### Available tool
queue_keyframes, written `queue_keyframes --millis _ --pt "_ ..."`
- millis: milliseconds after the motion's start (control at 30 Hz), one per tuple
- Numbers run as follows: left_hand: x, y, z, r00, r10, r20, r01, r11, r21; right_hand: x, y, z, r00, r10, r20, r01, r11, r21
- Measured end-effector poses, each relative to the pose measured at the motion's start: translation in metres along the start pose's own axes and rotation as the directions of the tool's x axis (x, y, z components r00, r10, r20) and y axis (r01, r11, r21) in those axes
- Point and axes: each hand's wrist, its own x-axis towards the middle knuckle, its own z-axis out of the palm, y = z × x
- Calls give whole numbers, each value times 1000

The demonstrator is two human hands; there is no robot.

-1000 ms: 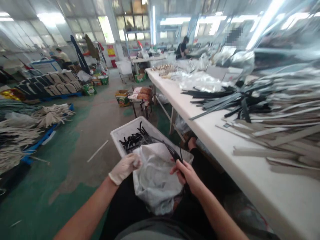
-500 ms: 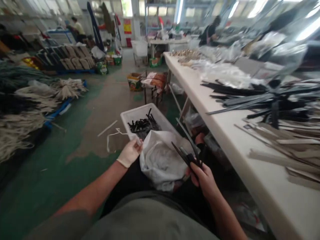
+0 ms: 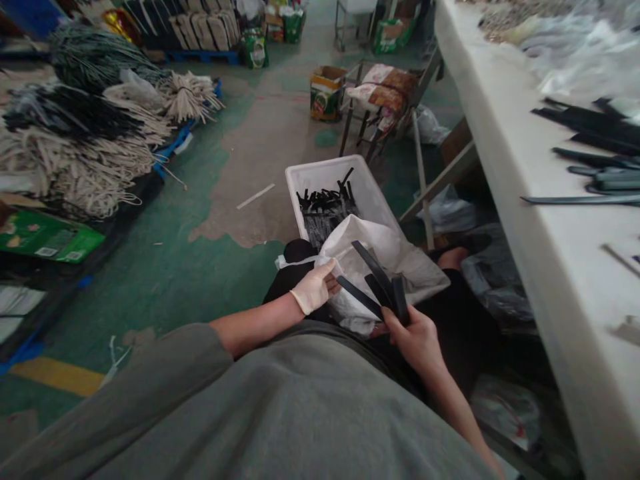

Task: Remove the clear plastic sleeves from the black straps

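Note:
My right hand (image 3: pixel 414 335) is closed round the lower ends of several flat black strips (image 3: pixel 373 267), which fan out up and to the left. My left hand (image 3: pixel 317 288), in a pale glove, has its fingers stretched toward the tip of the leftmost strip; whether they touch it I cannot tell. A white sack (image 3: pixel 420 270) lies open across my lap, under and behind both hands. From beside the left hand a thin white tie (image 3: pixel 296 262) runs out over my knee. Just beyond the sack is a white plastic bin (image 3: pixel 375 190) with short black pieces (image 3: pixel 325 202) inside.
A long white table (image 3: pixel 520 253) runs along my right, with dark strips (image 3: pixel 590 130) and clear plastic on it. Bundles of pale cords (image 3: pixel 75 167) lie on the left. Ahead are a stool (image 3: pixel 365 120) with bags on it and a cardboard box (image 3: pixel 326 93).
The view has tipped down and turned left. My left hand has moved close to the strips in my right hand, and the white tie now lies over my knee.

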Motion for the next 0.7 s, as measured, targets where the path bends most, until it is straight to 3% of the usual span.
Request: queue_keyframes --millis 367,567,633,700 --pt "-2 -2 -6 999 49 -13 -49 999 16 7 1 5 997 -67 -33 53 949 -310" --pt "-5 -6 -6 1000 31 4 -31 998 56 19 -11 18 984 -147 -96 54 774 -631" --pt "-5 -6 -4 999 48 12 -49 998 51 25 -17 21 982 -155 -103 48 745 -666" --pt "-5 -2 -5 996 87 11 -87 995 43 28 -24 20 985 -157 -77 77 786 -614"
